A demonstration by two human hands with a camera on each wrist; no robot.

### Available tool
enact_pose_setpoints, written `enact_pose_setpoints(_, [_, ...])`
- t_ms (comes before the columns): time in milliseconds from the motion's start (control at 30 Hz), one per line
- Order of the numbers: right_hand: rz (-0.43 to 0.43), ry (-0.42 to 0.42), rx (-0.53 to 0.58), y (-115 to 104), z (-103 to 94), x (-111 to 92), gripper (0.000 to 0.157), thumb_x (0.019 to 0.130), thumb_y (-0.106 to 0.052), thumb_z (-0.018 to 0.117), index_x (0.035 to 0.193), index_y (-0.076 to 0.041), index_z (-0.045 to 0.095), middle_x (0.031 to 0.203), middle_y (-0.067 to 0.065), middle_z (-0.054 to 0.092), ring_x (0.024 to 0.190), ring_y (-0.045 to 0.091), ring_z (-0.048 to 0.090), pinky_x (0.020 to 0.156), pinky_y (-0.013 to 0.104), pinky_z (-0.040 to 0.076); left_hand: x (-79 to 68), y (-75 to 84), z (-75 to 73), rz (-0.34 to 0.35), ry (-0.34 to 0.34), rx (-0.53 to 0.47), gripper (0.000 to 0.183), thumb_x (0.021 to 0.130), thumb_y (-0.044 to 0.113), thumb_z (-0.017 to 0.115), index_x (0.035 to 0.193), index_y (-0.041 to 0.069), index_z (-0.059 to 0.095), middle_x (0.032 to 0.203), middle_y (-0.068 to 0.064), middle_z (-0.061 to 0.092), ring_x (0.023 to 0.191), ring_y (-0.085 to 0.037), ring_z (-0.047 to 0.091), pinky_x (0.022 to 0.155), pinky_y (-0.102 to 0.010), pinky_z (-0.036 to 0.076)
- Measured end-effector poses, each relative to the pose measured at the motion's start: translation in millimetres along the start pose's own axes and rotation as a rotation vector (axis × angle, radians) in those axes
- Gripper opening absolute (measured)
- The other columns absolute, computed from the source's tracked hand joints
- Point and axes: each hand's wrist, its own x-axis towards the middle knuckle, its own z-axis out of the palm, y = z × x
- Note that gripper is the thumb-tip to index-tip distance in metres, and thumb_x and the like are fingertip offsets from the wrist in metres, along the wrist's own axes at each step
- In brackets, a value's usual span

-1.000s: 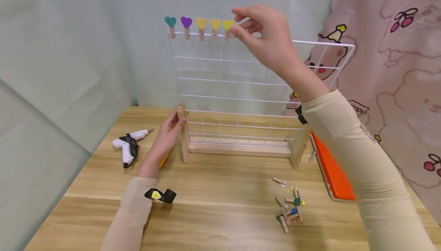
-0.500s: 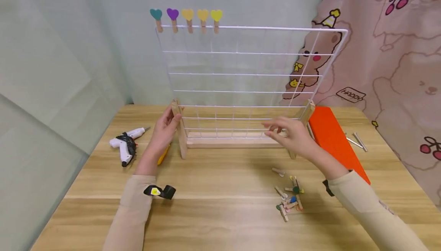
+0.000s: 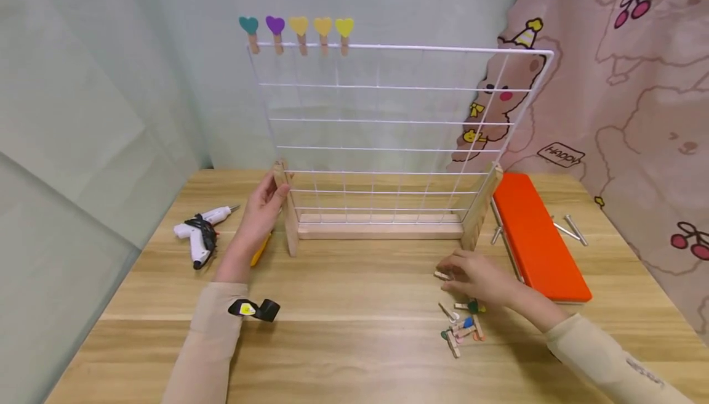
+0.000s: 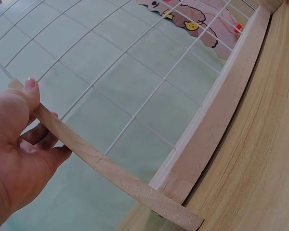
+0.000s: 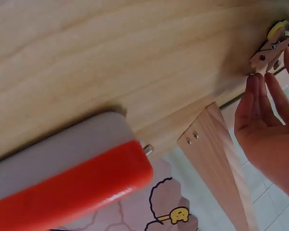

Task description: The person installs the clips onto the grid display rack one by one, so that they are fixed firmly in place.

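Currently the left hand (image 3: pixel 259 213) grips the left wooden upright (image 3: pixel 288 222) of the wire rack (image 3: pixel 443 48). One clothespin (image 3: pixel 441 276) lies at nine o'clock of the right hand (image 3: pixel 475 276), between thumb and fingertips; whether they pinch it, I cannot tell. Loose clothespins (image 3: pixel 468 322) lie at its six o'clock, an orange-topped case (image 3: pixel 540 238) at two. Five heart-topped clips (image 3: pixel 299 26) line the rack's top, between ten and eleven.

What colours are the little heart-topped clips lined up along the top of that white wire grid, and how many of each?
Teal heart clip: 1
Purple heart clip: 1
Pale orange-yellow heart clips: 2
Bright yellow heart clip: 1
Total: 5 clips on the top wire
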Motion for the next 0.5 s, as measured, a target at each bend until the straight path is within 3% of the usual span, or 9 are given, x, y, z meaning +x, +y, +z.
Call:
enact_pose_setpoints(200, [-0.018,0.003,0.039,0.0,4.3,3.7,0.014,0.077,-0.022,0.066,0.086,-0.014,0.06,0.073,-0.011,0.053,0.062,0.0,0.048,0.054,0.016,0.044,0.0,-3.9,-0.8,0.02,-0.002,-0.023,0.053,0.089,0.032,0.044,0.137,0.023,0.026,0.139,-0.006,0.029,0.126,-0.013,0.027,0.103,-0.035,0.024])
enact_pose_setpoints(333, [-0.035,-0.025,0.025,-0.1,3.5,4.3,0.007,0.079,-0.021,0.063,0.082,-0.016,0.059,0.074,-0.012,0.053,0.063,-0.001,0.047,0.055,0.015,0.044,0.2,-4.3,-0.8,0.01,-0.006,-0.016,0.052,0.088,0.033,0.044,0.137,0.026,0.025,0.14,-0.006,0.028,0.127,-0.013,0.026,0.103,-0.035,0.024])
enact_pose_setpoints(500, [-0.077,0.0,0.013,-4.4,-6.7,7.7,0.006,0.082,-0.018,0.061,0.087,-0.014,0.06,0.079,-0.011,0.057,0.069,0.001,0.051,0.06,0.017,0.047,1.0,-4.0,-0.8,0.006,-0.008,-0.012,0.053,0.088,0.035,0.045,0.136,0.029,0.025,0.141,-0.002,0.027,0.128,-0.012,0.024,0.104,-0.034,0.023])
